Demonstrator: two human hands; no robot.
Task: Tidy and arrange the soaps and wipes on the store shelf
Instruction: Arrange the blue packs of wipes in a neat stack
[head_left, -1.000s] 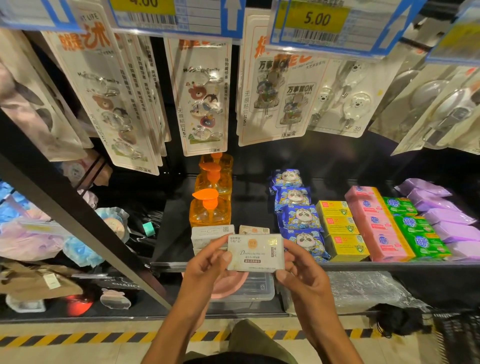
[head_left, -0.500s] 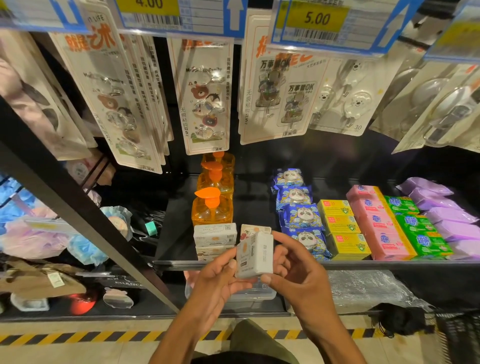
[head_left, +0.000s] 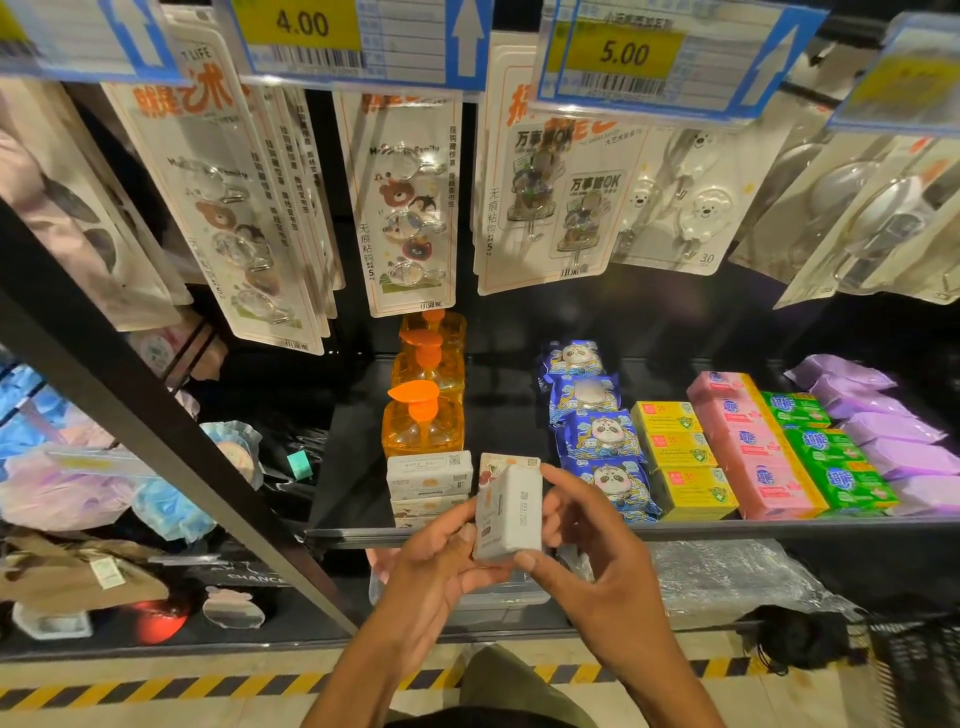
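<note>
A white soap box (head_left: 511, 512) stands on end just in front of the black shelf (head_left: 727, 526), held between both hands. My left hand (head_left: 434, 574) grips its lower left side and my right hand (head_left: 587, 545) pinches its top and bottom. Behind it on the shelf sit stacked white soap boxes (head_left: 428, 475) and a patterned box (head_left: 506, 461). Further right lie blue panda wipe packs (head_left: 597, 434), yellow soaps (head_left: 680, 452), pink soaps (head_left: 748, 447), green soaps (head_left: 826, 452) and purple packs (head_left: 893, 431).
Three orange pump bottles (head_left: 423, 415) stand in a row behind the white boxes. Carded hooks (head_left: 408, 208) hang above the shelf under price tags (head_left: 623, 52). A diagonal black strut (head_left: 156, 431) crosses left. A clear bin (head_left: 467, 597) and plastic-wrapped goods (head_left: 727, 577) sit below.
The soap box has been turned from lying flat, face toward me, to standing on end, and it has moved slightly toward the shelf. Both hands shifted their grip around it.
</note>
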